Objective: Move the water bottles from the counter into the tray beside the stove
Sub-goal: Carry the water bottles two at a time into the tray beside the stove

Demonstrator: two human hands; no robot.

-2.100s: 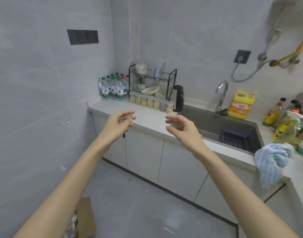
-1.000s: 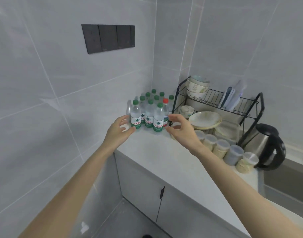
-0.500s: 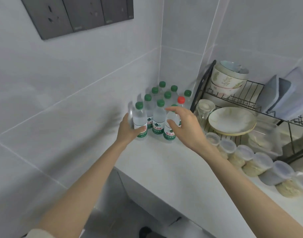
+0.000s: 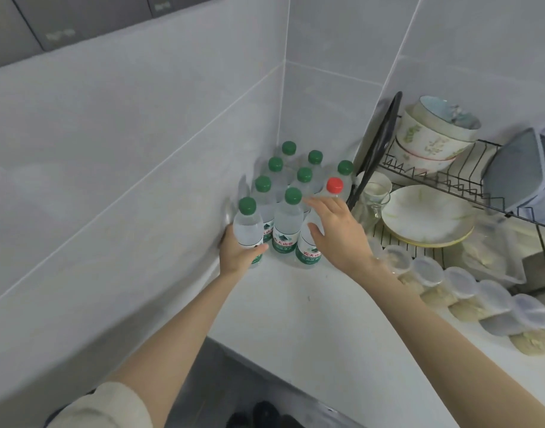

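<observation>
Left grip (image 4: 237, 254) is wrapped round the front-left bottle (image 4: 248, 227), thumb across the label, fingers behind it. Right grip (image 4: 339, 233) is wide, fingers pretty straight, laid over the top of the front-right bottle (image 4: 308, 253) w/ thumb near its shoulder; not curled round it yet afaict.

A sec ago both were hanging short of the pack, so what's new is contact: one bottle held, a 2nd about to be. Both bottles look planted on the counter (image 4: 296, 319) tho, nothing lifted, so I'd say this is barely pick no. 1. No tray or stove in shot.

Counts: 10 water bottles (image 4: 304, 180) bunched in the wall corner, all upright, packed tight. 8 green caps showing, 1 red cap (image 4: 334, 185), and 1 cap hidden under the right grip. Just beside the pack on the right is 1 black dish rack (image 4: 435, 177) w/ a stack of bowls (image 4: 435, 131) up top (2 or 3, hard to split), plus 1 plate (image 4: 425, 214) and 1 glass (image 4: 373, 196) lower down. In front of it is a row of lidded tubs (image 4: 459, 282): 5 I can count before the row runs out of frame.
</observation>
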